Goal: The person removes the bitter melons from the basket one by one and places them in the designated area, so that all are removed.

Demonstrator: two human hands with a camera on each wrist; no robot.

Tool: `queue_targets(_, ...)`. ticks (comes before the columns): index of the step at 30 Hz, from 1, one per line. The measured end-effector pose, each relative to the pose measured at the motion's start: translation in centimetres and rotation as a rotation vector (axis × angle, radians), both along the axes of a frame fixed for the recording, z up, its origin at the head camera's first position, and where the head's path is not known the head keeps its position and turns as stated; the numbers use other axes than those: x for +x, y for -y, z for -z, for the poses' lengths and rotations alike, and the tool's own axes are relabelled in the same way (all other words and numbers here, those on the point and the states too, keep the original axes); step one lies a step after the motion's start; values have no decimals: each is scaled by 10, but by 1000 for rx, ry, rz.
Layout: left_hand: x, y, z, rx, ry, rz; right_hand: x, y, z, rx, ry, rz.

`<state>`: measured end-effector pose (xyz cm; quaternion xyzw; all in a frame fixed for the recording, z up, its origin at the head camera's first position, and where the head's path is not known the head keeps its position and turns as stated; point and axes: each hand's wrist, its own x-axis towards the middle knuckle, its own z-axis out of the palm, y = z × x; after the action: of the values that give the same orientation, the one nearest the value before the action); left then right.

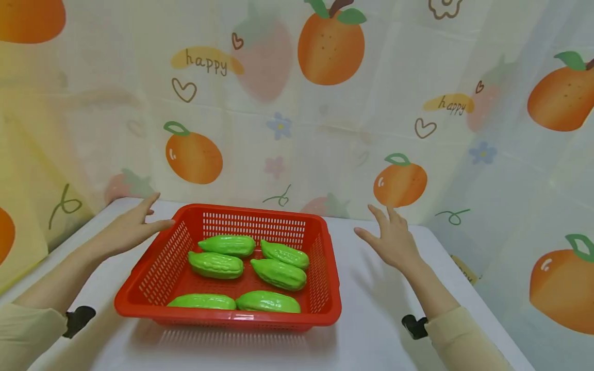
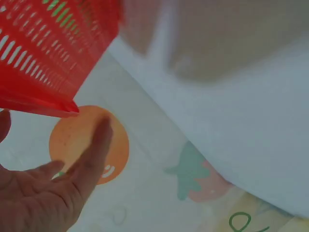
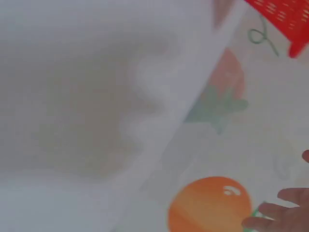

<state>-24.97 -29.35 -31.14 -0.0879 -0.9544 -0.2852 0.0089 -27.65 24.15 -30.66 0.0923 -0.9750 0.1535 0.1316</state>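
A red plastic basket [image 1: 330,268] with slotted walls stands on the table, holding several bright green bitter melons [image 1: 278,274] with bumpy skins. Two of them lie partly behind its front rim. My left hand [image 1: 125,231] hovers at the basket's left side, fingers spread and thumb overlapping the rim's left corner in the head view. To the right, apart from the basket, my right hand [image 1: 394,239] is raised over the table with its fingers spread. Neither hand holds anything. The left wrist view shows the left hand [image 2: 48,193] below the basket's wall [image 2: 53,58].
The white table [image 1: 371,319] reaches back to a hanging cloth [image 1: 287,154] printed with oranges, strawberries and hearts. More cloth hangs along the left and right sides. A black strap [image 1: 80,320] sits on the left wrist, another black strap [image 1: 414,326] on the right.
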Motion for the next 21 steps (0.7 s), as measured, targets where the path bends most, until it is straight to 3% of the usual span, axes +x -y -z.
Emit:
queue_targets(5,4,7,-3,238,271,77,-5,17,-44,-154,-6,-119)
queue_targets(9,4,13,2,353,400,94,-10,36,-77,-228,-6,-184)
queue_targets(15,2,18,9,488,488,100,-12,75,-110,-377,82,-229)
queue_targets(21,0,17,9,537,499,112,-22,114,-114,-572,179,-374)
